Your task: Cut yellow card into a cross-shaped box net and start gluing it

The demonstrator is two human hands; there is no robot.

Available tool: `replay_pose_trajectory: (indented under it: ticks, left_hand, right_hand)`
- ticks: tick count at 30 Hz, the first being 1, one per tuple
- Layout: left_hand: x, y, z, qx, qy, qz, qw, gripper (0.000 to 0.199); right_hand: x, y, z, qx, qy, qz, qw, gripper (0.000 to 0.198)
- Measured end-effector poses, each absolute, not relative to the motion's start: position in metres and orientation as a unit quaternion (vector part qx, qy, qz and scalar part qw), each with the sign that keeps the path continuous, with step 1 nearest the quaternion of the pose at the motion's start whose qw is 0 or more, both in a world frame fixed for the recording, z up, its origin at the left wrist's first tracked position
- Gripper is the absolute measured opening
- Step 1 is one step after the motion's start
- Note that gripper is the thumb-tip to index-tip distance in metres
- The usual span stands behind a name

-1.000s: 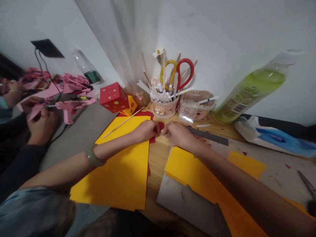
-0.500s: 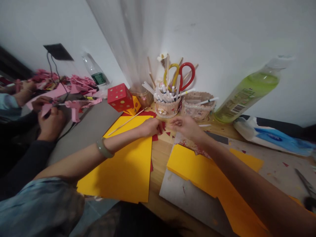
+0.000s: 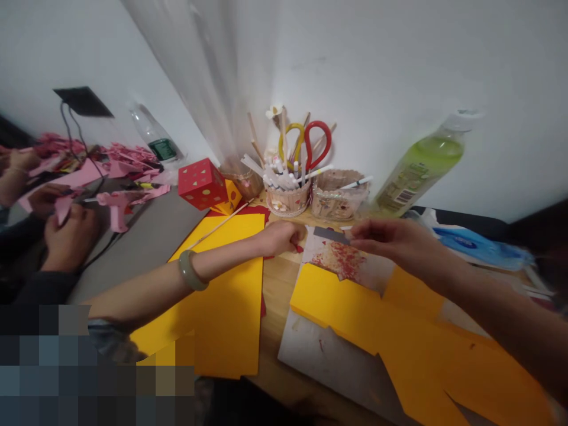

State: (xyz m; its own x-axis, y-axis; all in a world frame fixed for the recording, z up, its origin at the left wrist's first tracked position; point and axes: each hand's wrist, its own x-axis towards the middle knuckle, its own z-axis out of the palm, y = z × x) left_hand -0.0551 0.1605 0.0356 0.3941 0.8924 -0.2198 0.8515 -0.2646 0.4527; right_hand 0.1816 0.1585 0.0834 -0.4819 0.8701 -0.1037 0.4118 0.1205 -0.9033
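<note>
My left hand [image 3: 281, 238] is curled closed just past the top right corner of a yellow card sheet [image 3: 226, 313]. Small red paper scraps [image 3: 299, 248] lie right by its fingertips; I cannot make out what is in the fingers. Farther right, my right hand [image 3: 390, 238] hovers with thumb and fingertips drawn together; anything between them is too small to name. Below it, a dark grey strip [image 3: 331, 235] and a heap of red and yellow paper bits [image 3: 339, 259] lie on a grey board [image 3: 306, 340]. A cut and folded yellow-orange card [image 3: 337, 296] covers much of that board.
Behind my hands stand a basket of pens and scissors [image 3: 287, 201] and a second basket [image 3: 339, 198]. A red patterned cube [image 3: 202, 183] is left of them, a green drink bottle [image 3: 419, 165] right. A co-worker's hands [image 3: 71, 236] work beside a pink glue gun [image 3: 115, 208].
My right hand has moved right, away from my left hand, to over the board's far edge. My left hand stays low near the yellow sheet's corner. The view has shifted slightly.
</note>
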Motion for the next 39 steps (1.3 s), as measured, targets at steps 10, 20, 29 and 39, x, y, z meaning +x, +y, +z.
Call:
replay_pose_trajectory:
  ticks: [10, 20, 29, 39]
  left_hand:
    - [-0.053, 0.170, 0.039, 0.783, 0.542, 0.022, 0.304, 0.009]
    - [-0.030, 0.175, 0.043, 0.783, 0.556, 0.062, 0.273, 0.019]
    - [-0.029, 0.174, 0.046, 0.782, 0.575, 0.054, 0.234, 0.017]
    - [-0.025, 0.170, 0.025, 0.860, 0.487, 0.040, 0.149, 0.052]
  right_hand:
    - [0.250, 0.161, 0.068, -0.504, -0.762, 0.361, 0.188, 0.018]
    - [0.225, 0.174, 0.018, -0.463, -0.801, 0.326, 0.193, 0.008]
    - [0.229, 0.141, 0.017, -0.448, -0.770, 0.406, 0.203, 0.016]
    - [0.247, 0.161, 0.018, -0.481, -0.793, 0.310, 0.210, 0.014]
